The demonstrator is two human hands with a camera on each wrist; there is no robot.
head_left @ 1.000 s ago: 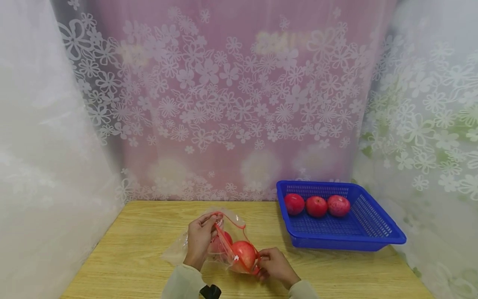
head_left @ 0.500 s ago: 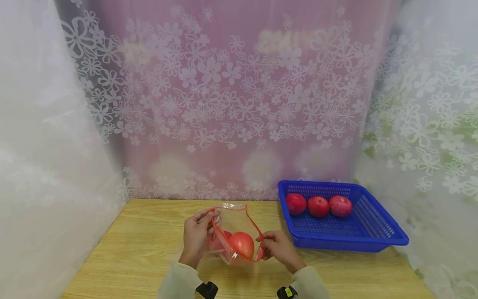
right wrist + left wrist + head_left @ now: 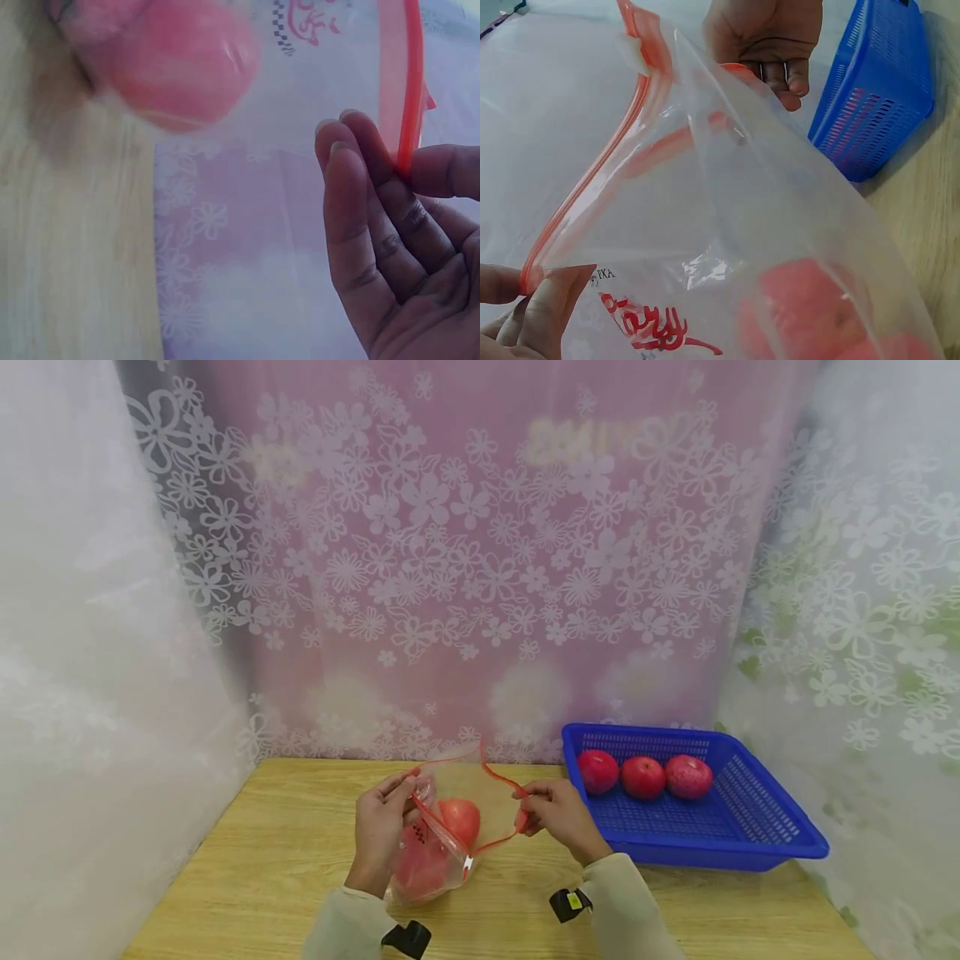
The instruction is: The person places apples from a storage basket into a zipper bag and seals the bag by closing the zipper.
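Between the two hands hangs a clear zip bag (image 3: 727, 225) with a red-orange zip edge and red printing, its mouth spread apart. Inside it are red apples (image 3: 459, 821), seen through the film in both wrist views. My left hand (image 3: 381, 827) pinches the left side of the zip edge between thumb and fingers. On the opposite side my right hand (image 3: 557, 814) pinches the red edge, thumb against fingertips in the right wrist view. A white slider (image 3: 468, 863) sits on the near part of the zip.
At the right of the wooden table (image 3: 255, 843) stands a blue plastic basket (image 3: 705, 852). A row of three red apples (image 3: 642, 777) lies along its back left. A flowered curtain (image 3: 480, 568) hangs behind the table.
Both hands have risen and moved apart, the left leftward and the right upward, pulling the bag's mouth wider. The apples in the bag have shifted left.
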